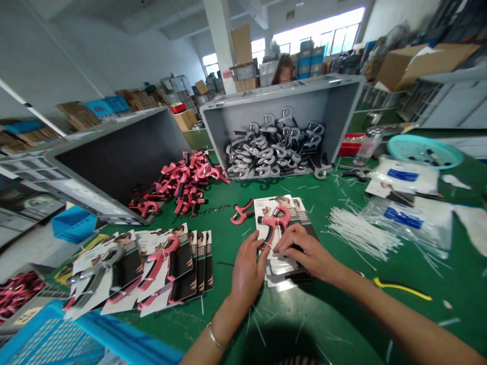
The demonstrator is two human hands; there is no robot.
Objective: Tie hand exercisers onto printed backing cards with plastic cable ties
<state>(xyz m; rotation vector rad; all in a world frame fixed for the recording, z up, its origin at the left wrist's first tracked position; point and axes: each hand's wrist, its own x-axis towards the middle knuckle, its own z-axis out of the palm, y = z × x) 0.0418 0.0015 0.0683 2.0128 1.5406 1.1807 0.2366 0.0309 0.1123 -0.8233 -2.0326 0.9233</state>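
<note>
Centrally, the green tabletop [236, 188] supports a stack of printed cards [262, 206], with a pink hand grip [279, 219] lying on the top card. The surrounding workshop contains stacked boxes and windows. The left hand [249, 261] touches the stack's left edge beside the grip's handle; the right hand [304, 248] has its fingers bent close over the card. Whether either hand pinches anything cannot be determined. Crates bound the rear; white ties [359, 233] border the right. A scrap-strewn strip separates the stack from carded grips [160, 261] at left.
</note>
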